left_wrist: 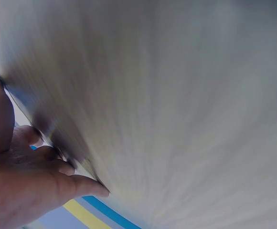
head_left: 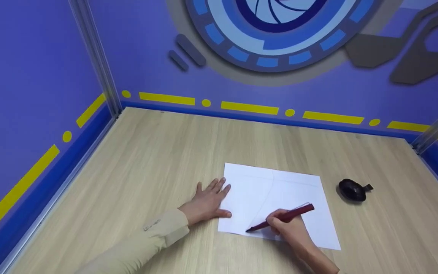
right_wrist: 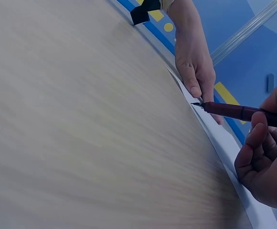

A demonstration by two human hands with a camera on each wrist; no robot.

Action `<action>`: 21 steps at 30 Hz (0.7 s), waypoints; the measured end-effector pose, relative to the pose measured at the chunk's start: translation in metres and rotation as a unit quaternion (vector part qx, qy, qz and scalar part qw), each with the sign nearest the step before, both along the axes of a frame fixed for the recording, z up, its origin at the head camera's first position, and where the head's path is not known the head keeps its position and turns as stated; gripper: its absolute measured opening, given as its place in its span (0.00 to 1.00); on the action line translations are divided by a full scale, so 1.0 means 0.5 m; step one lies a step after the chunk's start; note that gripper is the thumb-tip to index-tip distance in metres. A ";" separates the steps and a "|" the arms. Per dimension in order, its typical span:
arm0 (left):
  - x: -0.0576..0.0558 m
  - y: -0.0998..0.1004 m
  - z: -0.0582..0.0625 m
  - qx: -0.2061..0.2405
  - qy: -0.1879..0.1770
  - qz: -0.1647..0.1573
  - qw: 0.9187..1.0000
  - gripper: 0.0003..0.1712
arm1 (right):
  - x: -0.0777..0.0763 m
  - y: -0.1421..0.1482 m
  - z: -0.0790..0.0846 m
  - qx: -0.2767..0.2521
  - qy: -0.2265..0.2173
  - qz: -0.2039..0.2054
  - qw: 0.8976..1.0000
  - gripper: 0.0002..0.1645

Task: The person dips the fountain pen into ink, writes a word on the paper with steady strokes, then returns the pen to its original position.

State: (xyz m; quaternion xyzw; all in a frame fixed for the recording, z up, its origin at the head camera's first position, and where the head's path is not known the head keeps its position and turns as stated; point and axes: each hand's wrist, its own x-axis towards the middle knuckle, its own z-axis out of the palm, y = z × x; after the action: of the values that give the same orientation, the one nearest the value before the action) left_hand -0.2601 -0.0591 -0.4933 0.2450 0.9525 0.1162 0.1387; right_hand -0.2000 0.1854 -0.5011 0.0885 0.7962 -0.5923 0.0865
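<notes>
A white sheet of paper [head_left: 247,194] lies on the wooden table. My left hand [head_left: 205,201] rests spread at its left edge, with the thumb and some fingertips on the sheet. With my right hand [head_left: 289,226] I grip a dark red fountain pen [head_left: 299,212], tilted so that its nib meets the paper near the front edge. A faint curved line runs from the top of the sheet down to the nib, and another faint line crosses near the top. The right wrist view shows the pen [right_wrist: 227,110] pinched by thumb and fingers.
To the right of the paper sits a small black rounded object [head_left: 352,190] with a short stub. Blue walls [head_left: 158,76] with yellow markings border the wooden table [head_left: 158,152] at the back and sides. A metal post [head_left: 97,57] stands in the back left corner.
</notes>
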 end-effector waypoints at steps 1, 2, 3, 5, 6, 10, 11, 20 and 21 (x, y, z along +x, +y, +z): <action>0.001 0.000 0.000 0.001 -0.001 0.001 1.000 0.49 | 0.001 0.000 0.000 0.001 -0.001 0.001 1.000 0.07; 0.001 0.000 0.000 0.001 -0.002 0.002 1.000 0.49 | 0.002 -0.001 0.001 0.001 -0.001 0.003 1.000 0.07; 0.001 0.000 0.000 0.001 -0.002 0.003 1.000 0.49 | 0.002 -0.001 0.001 0.001 -0.001 0.005 1.000 0.07; 0.002 0.001 0.001 0.001 -0.001 0.001 1.000 0.49 | 0.003 -0.002 0.001 0.001 0.001 0.007 1.000 0.07; 0.001 0.000 0.001 0.001 0.001 -0.001 1.000 0.49 | 0.004 -0.002 0.002 -0.004 0.003 0.008 1.000 0.07; -0.001 -0.002 0.000 0.004 0.005 -0.010 1.000 0.49 | 0.006 -0.002 0.002 -0.024 0.011 0.007 1.000 0.07; -0.002 -0.003 -0.001 0.007 0.004 -0.012 1.000 0.49 | 0.006 -0.002 0.002 -0.027 0.011 0.006 1.000 0.07; -0.002 -0.005 -0.004 0.013 -0.006 -0.009 1.000 0.49 | 0.003 0.000 0.008 -0.028 0.014 0.002 1.000 0.06; -0.002 -0.005 -0.004 0.012 -0.006 -0.008 1.000 0.49 | 0.000 0.002 0.010 -0.031 0.020 -0.005 0.999 0.05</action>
State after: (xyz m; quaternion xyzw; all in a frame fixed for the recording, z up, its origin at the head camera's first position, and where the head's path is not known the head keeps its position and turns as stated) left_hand -0.2613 -0.0617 -0.4954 0.2541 0.9480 0.1282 0.1423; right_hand -0.2000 0.1864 -0.4958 0.0782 0.7787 -0.6185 0.0699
